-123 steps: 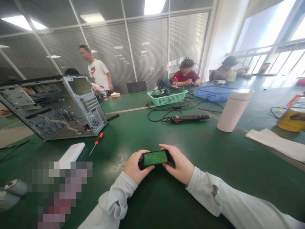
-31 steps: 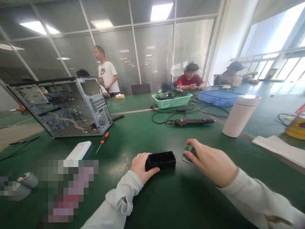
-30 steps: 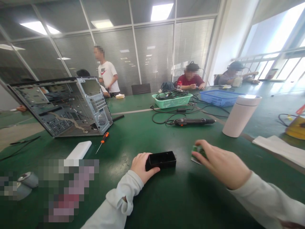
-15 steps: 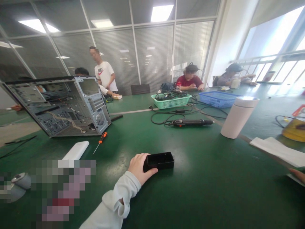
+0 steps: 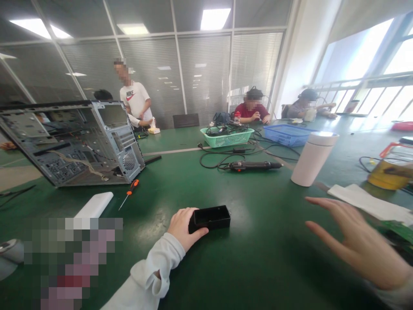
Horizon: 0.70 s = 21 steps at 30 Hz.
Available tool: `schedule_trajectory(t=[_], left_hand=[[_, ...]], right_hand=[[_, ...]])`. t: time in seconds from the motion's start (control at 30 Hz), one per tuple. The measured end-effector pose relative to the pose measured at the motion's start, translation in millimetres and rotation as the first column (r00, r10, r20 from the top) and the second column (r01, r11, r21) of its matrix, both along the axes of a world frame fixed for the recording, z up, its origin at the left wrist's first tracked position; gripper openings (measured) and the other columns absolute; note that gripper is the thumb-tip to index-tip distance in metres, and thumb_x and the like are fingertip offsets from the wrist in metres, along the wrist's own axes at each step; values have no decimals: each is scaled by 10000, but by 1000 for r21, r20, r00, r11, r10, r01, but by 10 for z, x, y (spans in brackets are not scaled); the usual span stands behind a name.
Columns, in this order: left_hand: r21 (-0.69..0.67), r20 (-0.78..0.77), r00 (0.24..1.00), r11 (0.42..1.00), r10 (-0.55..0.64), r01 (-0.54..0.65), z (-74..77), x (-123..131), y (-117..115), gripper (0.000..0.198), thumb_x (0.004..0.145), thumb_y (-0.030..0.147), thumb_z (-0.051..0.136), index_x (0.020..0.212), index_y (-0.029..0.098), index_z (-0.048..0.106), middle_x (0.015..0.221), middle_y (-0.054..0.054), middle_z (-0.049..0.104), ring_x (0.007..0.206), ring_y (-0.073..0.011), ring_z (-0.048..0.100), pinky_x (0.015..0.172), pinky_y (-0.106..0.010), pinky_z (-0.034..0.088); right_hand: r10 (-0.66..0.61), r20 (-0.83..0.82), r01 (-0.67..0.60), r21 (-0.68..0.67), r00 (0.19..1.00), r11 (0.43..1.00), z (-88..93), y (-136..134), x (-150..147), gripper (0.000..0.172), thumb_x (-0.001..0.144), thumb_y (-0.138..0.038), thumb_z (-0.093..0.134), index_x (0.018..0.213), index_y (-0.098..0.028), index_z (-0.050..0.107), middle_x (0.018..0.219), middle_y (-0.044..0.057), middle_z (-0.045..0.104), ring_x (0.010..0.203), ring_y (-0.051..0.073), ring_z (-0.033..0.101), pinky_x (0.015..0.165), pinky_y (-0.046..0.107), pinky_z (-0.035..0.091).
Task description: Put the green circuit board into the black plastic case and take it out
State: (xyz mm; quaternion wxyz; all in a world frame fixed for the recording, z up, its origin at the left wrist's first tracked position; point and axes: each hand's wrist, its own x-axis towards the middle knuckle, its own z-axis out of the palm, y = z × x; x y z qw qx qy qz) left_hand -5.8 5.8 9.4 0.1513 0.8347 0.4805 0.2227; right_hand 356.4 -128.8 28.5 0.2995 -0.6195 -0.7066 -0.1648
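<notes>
A small black open-topped rectangular box (image 5: 213,218) rests on the green table in front of me. My left hand (image 5: 184,228) is wrapped round its left end, thumb along the near side. The box looks hollow, its inside dark. Over the right side of the table, my right hand (image 5: 351,241) is held with fingers stretched and thumb apart, nothing between them. Just beyond that hand lie white sheets (image 5: 371,204), and a green circuit board (image 5: 400,232) is partly hidden behind it at the right edge.
An open computer case (image 5: 80,146) stands at left, with an orange screwdriver (image 5: 129,193) and a white slab (image 5: 95,206) nearby. Farther back are a corded electric screwdriver (image 5: 254,165), a green basket (image 5: 227,138), a blue basket (image 5: 287,135) and a pale tumbler (image 5: 312,159). Several people sit or stand beyond.
My right hand has come in from the right edge and opened out over the table. The left hand keeps its hold on the box. The view has turned slightly right.
</notes>
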Motion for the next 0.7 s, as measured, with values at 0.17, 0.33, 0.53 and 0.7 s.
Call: schedule_trajectory(t=[0.17,0.33,0.53,0.7], left_hand=[[1,67,997,999,-46,46,16,-7,11,380,654,309,729,993,200,597,981,-70,674,935,-277,613,847,-451,476],[159,179,978,984,-107,79,77,-34,13,381,658,196,696,1022,219,585,1040,-61,669,973,-250,625,874,-414,493],[400,268,950,916,-162,44,184,-45,-90,421,758,321,656,1137,210,513,1103,-85,655,1018,-241,618,897,-403,492],[287,419,908,952,-25,-107,186,-52,-85,382,800,461,563,1057,178,546,1006,-96,658,916,-235,631,788,-365,520]], right_hand=[[394,-189,-410,-52,900,911,-164,528,-1009,418,933,-329,441,1315,-182,353,1238,108,416,1160,232,407,967,418,421],[457,-425,-507,-7,782,862,-235,814,-1485,323,774,-138,507,1094,-150,463,1092,86,479,1054,211,449,920,376,427],[439,-508,-483,51,741,874,-196,802,-1504,328,799,-158,527,1121,-157,465,1104,77,478,1029,200,453,918,367,422],[367,-683,-516,-17,631,856,-161,689,-1580,374,838,-347,540,1164,-163,527,1025,64,528,893,176,497,804,308,441]])
